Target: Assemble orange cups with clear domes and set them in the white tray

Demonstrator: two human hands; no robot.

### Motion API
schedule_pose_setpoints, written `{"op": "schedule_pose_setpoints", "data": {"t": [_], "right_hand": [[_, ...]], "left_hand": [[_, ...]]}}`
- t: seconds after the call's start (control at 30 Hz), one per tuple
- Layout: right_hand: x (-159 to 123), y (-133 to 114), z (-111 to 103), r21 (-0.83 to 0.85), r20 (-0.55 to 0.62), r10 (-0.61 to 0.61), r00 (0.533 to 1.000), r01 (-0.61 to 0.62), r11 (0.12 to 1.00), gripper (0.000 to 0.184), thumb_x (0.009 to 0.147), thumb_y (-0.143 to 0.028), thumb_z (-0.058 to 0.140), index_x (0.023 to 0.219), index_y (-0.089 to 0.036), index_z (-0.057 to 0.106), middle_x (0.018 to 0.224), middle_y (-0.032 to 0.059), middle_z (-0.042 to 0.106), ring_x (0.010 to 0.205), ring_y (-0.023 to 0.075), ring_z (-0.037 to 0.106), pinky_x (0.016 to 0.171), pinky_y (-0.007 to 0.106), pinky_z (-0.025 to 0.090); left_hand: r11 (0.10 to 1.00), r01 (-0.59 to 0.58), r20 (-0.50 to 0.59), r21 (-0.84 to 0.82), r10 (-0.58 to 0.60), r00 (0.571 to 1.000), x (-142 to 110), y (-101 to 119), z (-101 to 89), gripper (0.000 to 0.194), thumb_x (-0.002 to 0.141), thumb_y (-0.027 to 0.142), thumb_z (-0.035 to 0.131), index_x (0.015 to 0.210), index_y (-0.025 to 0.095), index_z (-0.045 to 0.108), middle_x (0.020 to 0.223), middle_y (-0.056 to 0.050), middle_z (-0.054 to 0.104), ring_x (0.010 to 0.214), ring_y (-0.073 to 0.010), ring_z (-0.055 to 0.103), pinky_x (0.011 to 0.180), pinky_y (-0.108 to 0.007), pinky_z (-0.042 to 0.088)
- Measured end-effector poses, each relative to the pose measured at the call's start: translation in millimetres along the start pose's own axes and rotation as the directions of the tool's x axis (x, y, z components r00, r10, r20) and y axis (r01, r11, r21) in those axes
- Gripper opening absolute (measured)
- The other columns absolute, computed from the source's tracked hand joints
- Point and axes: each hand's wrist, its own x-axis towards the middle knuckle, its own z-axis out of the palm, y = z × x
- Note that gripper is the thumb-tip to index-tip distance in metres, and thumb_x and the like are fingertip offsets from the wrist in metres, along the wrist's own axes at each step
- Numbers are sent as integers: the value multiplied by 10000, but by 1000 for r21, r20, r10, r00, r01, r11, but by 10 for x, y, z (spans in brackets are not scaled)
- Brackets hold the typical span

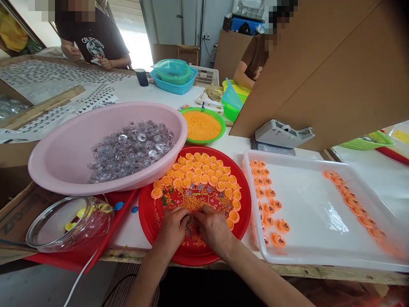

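My left hand [172, 226] and my right hand [213, 226] meet over the near half of a round red tray [147, 221]. Both have their fingers bent and pinched close together; whatever is between them is hidden. Beyond my fingers, small orange cups [198, 172] with yellow-orange filling form a crescent on the tray. Loose small orange beads [188, 201] and several clear plastic pieces lie around my hands. On the right, a white rectangular tray [306, 204] bears rows of orange pieces with dark-printed tops [278, 239].
A pink basin [60, 157] of clear plastic domes [128, 149] stands left. Behind the red tray is a green bowl [204, 140] of orange beads. A glass jar [64, 226] lies near left. A tape dispenser [284, 133] stands by a cardboard panel [326, 72]. Two people are across the table.
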Motion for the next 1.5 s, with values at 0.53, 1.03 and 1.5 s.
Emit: {"op": "schedule_pose_setpoints", "data": {"t": [0.53,1.03,1.5], "right_hand": [[23,133,-7,680,-180,344,922,-136,720,111,768,-262,593,716,-180,647,663,21,654,609,164,579,572,259,458],[-268,515,-582,782,-44,381,924,-206,588,217,721,-339,700,852,-175,644,686,3,649,616,144,595,565,261,497],[-587,787,-801,845,-77,564,822,-246,474,255,696,-376,758,756,-176,611,668,10,641,604,139,546,575,270,443]], "left_hand": [[550,393,226,-737,-347,910,-67,352,162,370,707,362,721,1018,167,678,906,-68,721,727,-174,664,687,-286,531],[832,197,128,-519,-153,980,107,532,329,181,775,258,614,910,199,719,859,-44,740,771,-196,674,733,-309,533],[997,-73,225,-13,74,971,147,675,700,264,688,68,611,901,207,679,977,-72,681,958,-246,616,856,-373,477]]}}
